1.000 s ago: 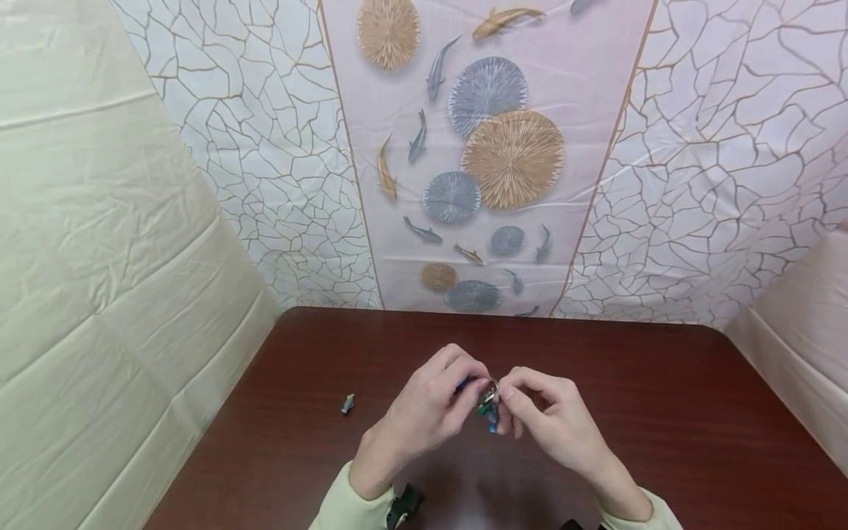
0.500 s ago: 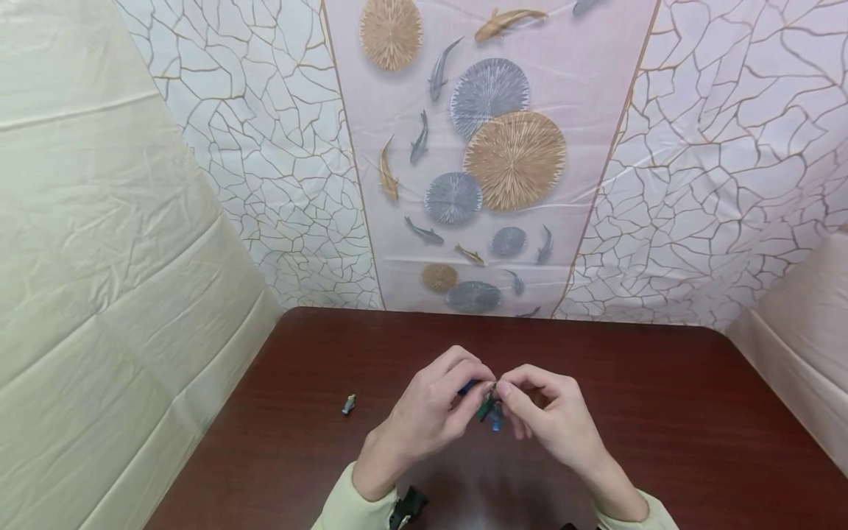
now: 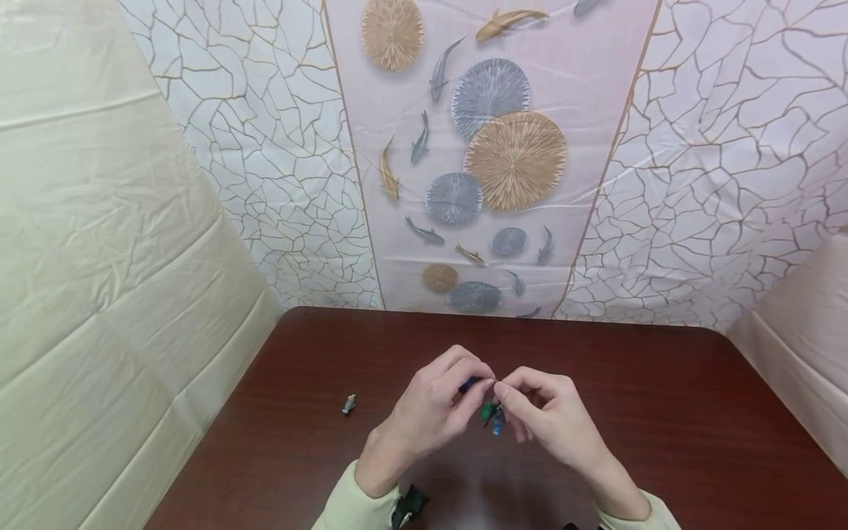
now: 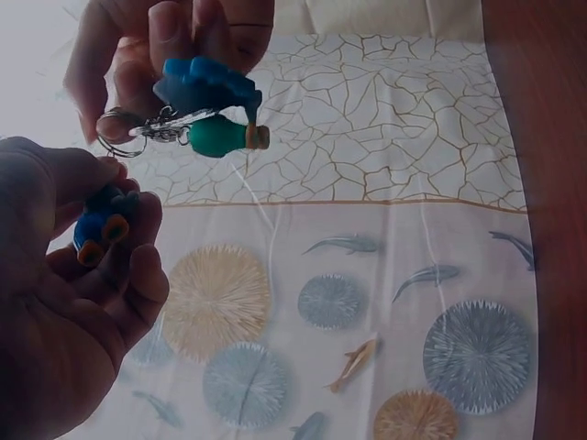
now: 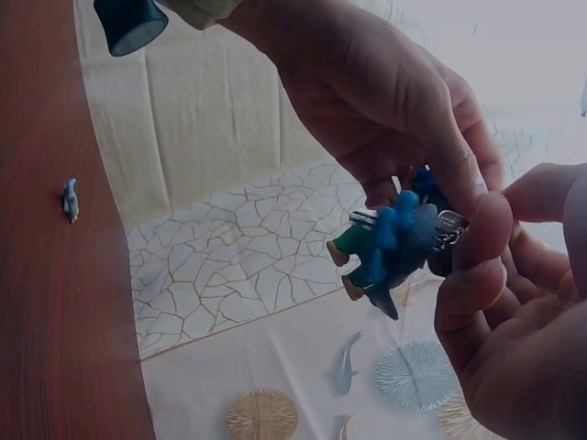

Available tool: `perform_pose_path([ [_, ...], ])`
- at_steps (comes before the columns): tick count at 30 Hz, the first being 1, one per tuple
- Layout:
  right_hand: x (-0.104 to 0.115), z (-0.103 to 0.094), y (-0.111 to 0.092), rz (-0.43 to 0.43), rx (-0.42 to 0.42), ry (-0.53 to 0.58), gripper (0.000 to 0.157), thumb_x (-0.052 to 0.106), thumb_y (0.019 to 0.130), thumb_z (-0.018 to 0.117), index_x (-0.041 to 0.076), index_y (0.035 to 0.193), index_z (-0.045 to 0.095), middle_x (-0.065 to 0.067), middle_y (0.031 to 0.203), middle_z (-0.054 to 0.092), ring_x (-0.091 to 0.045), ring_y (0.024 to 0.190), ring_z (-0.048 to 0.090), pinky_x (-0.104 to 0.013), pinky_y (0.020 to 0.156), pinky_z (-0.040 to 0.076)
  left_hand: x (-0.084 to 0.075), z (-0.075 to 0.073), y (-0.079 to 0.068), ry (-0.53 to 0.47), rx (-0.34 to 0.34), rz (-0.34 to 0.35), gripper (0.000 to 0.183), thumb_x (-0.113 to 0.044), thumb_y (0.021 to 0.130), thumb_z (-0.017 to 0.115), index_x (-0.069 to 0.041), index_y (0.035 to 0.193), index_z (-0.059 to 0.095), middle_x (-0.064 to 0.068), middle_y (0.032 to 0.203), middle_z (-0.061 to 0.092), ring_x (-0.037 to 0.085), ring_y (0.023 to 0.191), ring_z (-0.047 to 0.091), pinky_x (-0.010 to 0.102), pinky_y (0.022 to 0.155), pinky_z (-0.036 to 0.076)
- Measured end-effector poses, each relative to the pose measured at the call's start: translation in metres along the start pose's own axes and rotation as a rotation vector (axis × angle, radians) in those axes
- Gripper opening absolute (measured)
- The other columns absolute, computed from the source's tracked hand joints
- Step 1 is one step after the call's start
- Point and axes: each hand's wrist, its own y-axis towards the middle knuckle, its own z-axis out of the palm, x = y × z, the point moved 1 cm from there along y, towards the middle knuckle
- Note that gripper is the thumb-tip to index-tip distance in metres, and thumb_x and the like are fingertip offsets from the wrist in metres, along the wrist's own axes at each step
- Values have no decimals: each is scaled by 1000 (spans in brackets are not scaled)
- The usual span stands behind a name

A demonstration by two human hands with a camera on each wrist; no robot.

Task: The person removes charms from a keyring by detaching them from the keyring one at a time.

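Both hands meet over the table at the front centre. My left hand [image 3: 430, 397] holds a small dark-blue figurine with round orange feet [image 4: 92, 231], its fingertips close at a metal key ring [image 4: 117, 145]. Thumb and index finger of my right hand [image 3: 550, 416] pinch that ring from the other side. From its chain [image 4: 163, 131] hang a blue toy figurine [image 4: 204, 87] and a green one [image 4: 216, 137], below the fingers in the head view. Fingertips hide much of the ring there. Where the left figurine's own link meets the ring, I cannot tell.
On the dark red-brown table [image 3: 278, 456] to the left lies another small figurine [image 3: 348, 404], grey-blue with a yellowish end. A patterned cloth [image 3: 490, 243] with fish and discs hangs behind the table. Pale cloth walls [image 3: 99, 258] flank it.
The right fingertips have shifted slightly left against the left ones, covering the ring that showed earlier. The hanging green and blue figurines have swung a little. The figurine on the table stays put.
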Motion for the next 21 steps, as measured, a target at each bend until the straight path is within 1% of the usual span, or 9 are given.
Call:
perform_pose_path([
  [3,-3,0,0,10,-9,10,13,-2,95,56,5,88,64,-6,52,51,-16,39,46,-26,36,36,0,-1,0,-8,-6,7,4,-11,95,62,-13,98,63,-6,95,58,2,84,55,9,74,45],
  [7,-4,0,0,-1,-32,31,10,-5,94,56,2,93,63,-8,54,51,-14,39,46,-28,35,36,0,-1,0,-16,-21,15,4,-10,95,63,-12,98,63,-5,96,59,3,84,55,9,75,46],
  [10,-3,0,1,-1,-45,29,10,-5,94,57,2,92,62,-8,54,50,-14,39,46,-27,36,37,0,0,1,-20,-26,18,4,-10,95,62,-12,99,63,-4,96,59,3,85,55,9,75,46],
  [15,1,0,0,8,-60,-3,13,-4,93,58,8,91,63,-7,53,50,-17,40,47,-26,37,38,0,0,1,-10,-33,8,6,-9,94,63,-12,99,63,-4,95,59,3,83,54,9,73,46],
  [21,1,-1,0,2,-50,-20,13,-5,93,58,7,90,62,-5,54,50,-13,40,48,-26,38,39,0,-1,1,-6,-34,6,5,-8,93,64,-11,97,62,-3,93,59,4,78,53,8,69,45],
])
